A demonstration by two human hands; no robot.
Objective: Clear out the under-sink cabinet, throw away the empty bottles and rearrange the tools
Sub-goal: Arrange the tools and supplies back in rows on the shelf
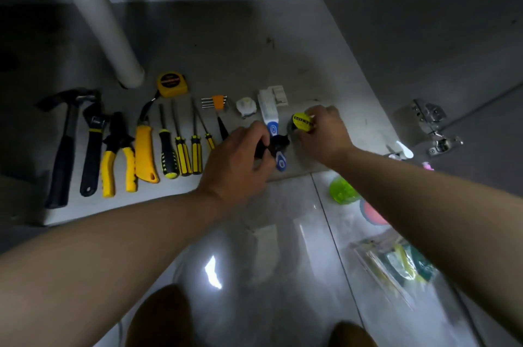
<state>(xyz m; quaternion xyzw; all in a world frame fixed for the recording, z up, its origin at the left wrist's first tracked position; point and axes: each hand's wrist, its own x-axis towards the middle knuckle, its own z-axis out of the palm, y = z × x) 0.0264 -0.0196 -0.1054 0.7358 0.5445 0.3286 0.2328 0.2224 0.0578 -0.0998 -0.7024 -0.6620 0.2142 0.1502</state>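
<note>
On the cabinet floor point(226, 43), left hand point(237, 157) fingers curled round a black item point(276, 145), right hand point(325, 131) fingers pinching a yellow disc point(302, 121), hammer point(66, 143), pliers point(117, 154), screwdrivers point(182, 154) lined up at left.

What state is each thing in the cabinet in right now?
left hand, gripping a black item
right hand, pinching a yellow round item
hammer, lying flat, leftmost in the row
pliers, lying flat, untouched
screwdrivers, lying side by side
tape measure, behind the row, untouched
</note>
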